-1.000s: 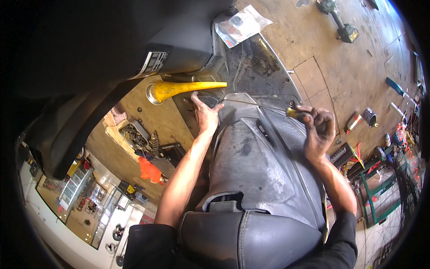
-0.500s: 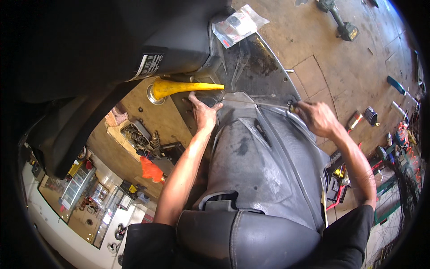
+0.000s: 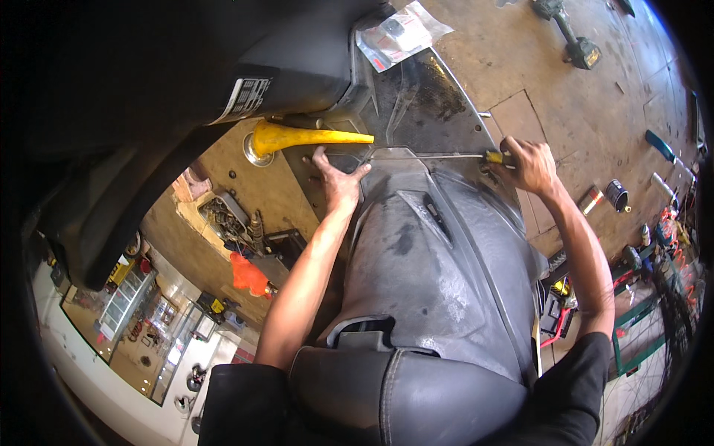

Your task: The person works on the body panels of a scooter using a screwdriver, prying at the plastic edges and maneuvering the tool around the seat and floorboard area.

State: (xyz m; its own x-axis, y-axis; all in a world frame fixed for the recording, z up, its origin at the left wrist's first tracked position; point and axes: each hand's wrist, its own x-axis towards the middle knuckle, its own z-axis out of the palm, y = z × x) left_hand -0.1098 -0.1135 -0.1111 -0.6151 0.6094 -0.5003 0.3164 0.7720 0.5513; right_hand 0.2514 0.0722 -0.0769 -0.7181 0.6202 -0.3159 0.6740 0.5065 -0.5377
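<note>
My right hand [image 3: 529, 165] is closed round the black-and-yellow handle of a long-shafted screwdriver [image 3: 494, 157]. Its thin shaft runs leftward across the top of the grey scooter body panel [image 3: 416, 256], and its end lies close to my left hand [image 3: 342, 186]. The fingers of that hand are apart, with the thumb near the shaft's end and the panel's upper left edge. Whether the tip touches a screw is too small to tell. A yellow funnel [image 3: 305, 138] lies just beyond my left fingers. Below the panel is the black stitched seat [image 3: 446, 394].
A plastic packet [image 3: 401, 36] rests on the dark footboard [image 3: 428, 97]. On the floor to the right are a cordless power tool [image 3: 569, 37], a can [image 3: 616, 195] and scattered tools. An orange-red cloth [image 3: 248, 273] and a box of metal parts [image 3: 223, 219] are at left.
My right hand has risen and shifted slightly right with the screwdriver, whose shaft now lies nearly level. My left hand has stayed almost in place.
</note>
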